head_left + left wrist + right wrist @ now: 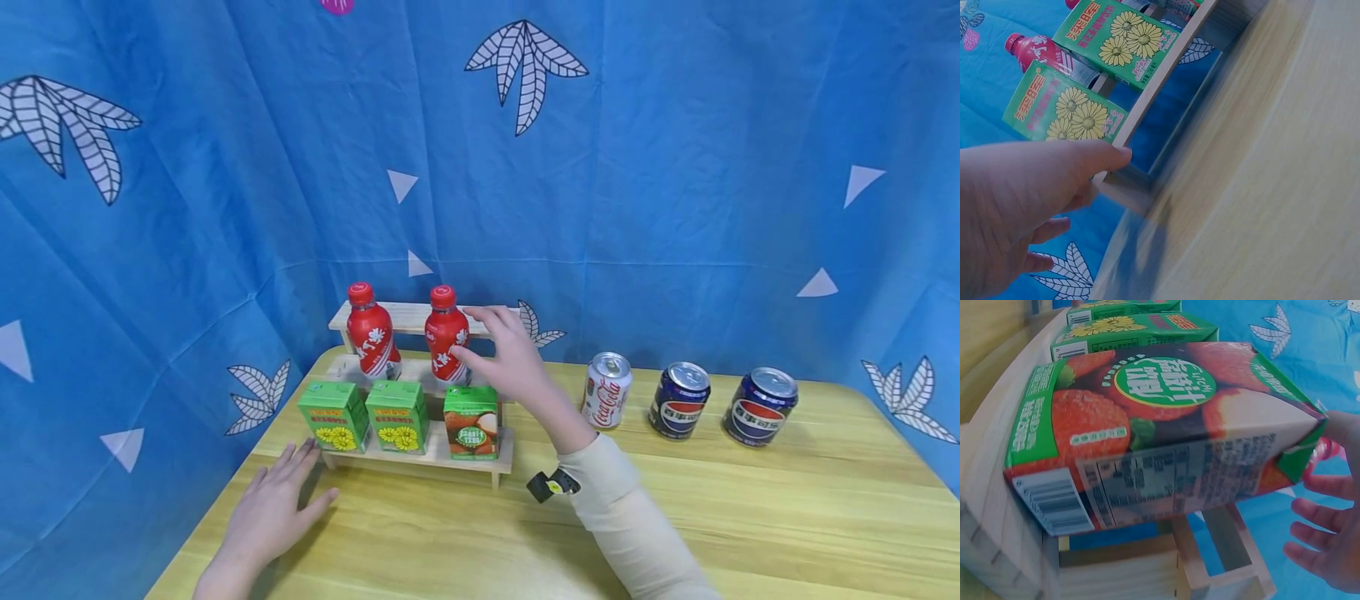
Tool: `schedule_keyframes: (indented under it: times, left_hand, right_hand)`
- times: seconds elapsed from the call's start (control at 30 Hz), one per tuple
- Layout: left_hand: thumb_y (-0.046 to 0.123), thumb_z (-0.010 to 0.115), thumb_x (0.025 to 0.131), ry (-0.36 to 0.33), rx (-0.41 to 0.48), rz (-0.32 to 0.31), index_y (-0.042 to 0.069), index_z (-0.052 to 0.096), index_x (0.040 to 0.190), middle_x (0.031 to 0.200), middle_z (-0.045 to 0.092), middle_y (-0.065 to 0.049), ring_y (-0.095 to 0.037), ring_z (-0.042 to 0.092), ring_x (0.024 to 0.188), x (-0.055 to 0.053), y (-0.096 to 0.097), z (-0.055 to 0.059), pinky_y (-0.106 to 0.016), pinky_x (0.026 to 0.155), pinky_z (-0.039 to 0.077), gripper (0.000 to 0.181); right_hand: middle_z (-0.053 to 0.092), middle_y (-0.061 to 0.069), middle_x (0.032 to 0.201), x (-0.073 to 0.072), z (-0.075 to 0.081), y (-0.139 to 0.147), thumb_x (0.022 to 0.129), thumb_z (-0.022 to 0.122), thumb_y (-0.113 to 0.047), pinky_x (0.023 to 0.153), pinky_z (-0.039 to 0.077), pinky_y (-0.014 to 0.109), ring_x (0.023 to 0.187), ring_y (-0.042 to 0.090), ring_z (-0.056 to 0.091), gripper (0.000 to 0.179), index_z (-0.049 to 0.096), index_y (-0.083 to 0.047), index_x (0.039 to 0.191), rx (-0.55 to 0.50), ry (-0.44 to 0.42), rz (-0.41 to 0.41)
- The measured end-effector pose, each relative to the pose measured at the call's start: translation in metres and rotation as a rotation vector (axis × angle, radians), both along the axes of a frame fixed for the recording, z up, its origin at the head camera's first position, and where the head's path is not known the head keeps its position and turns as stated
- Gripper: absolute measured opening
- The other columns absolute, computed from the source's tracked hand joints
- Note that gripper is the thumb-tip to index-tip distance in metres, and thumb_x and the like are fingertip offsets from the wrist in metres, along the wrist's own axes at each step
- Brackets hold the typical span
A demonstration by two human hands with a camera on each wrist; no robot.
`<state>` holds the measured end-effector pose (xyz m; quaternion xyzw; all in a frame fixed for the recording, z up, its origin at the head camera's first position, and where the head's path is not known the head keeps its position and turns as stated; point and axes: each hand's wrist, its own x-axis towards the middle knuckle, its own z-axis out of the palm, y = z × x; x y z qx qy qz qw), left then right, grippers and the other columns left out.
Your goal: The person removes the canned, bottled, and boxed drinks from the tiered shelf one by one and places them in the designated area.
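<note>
A tiered wooden rack [408, 318] carries two red bottles, a left one [369, 340] and a right one [442, 329]. On its lower front tier stand two green drink boxes with yellow flowers, a left one [334, 421] and a middle one [397, 421], and a litchi drink box [471, 425] at the right. My right hand [510, 354] is beside the right bottle, fingers spread and thumb toward it; contact cannot be made out. At the rack's front left corner is my left hand [273, 504], fingers loosely extended, its thumb at the shelf edge in the left wrist view.
Right of the rack, a white Coca-Cola can [607, 392] and two dark blue Pepsi cans, one nearer [679, 402] and one farther right [760, 407], stand upright on the wooden table [420, 542]. A blue patterned curtain [637, 208] hangs behind and at both sides.
</note>
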<state>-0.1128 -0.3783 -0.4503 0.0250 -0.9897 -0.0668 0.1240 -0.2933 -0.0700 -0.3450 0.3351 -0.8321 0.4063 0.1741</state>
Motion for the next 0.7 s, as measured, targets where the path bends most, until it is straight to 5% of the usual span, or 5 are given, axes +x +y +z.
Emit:
schedule_keyframes:
  times: [0.37,0.7]
  left_hand:
    - [0.055,0.059,0.091,-0.026,0.003,0.006,0.001,0.046,0.143,0.153,0.039,-0.02,-0.045,0.035,0.141,0.0,0.0,0.001,-0.07,0.11,0.027,0.076]
    - [0.056,0.059,0.091,-0.024,0.001,0.006,0.002,0.046,0.143,0.153,0.04,-0.019,-0.045,0.035,0.14,0.0,0.0,0.001,-0.071,0.11,0.028,0.076]
  right_hand:
    - [0.053,0.004,0.132,-0.005,0.005,-0.019,0.083,0.075,-0.044,0.091,0.056,0.045,0.124,0.022,0.046,0.07,0.048,-0.015,0.141,0.055,-0.123,-0.038]
    - [0.054,0.004,0.126,-0.006,0.009,-0.027,0.08,0.078,-0.042,0.086,0.059,0.04,0.12,0.021,0.047,0.072,0.049,-0.013,0.139,0.075,-0.12,-0.04]
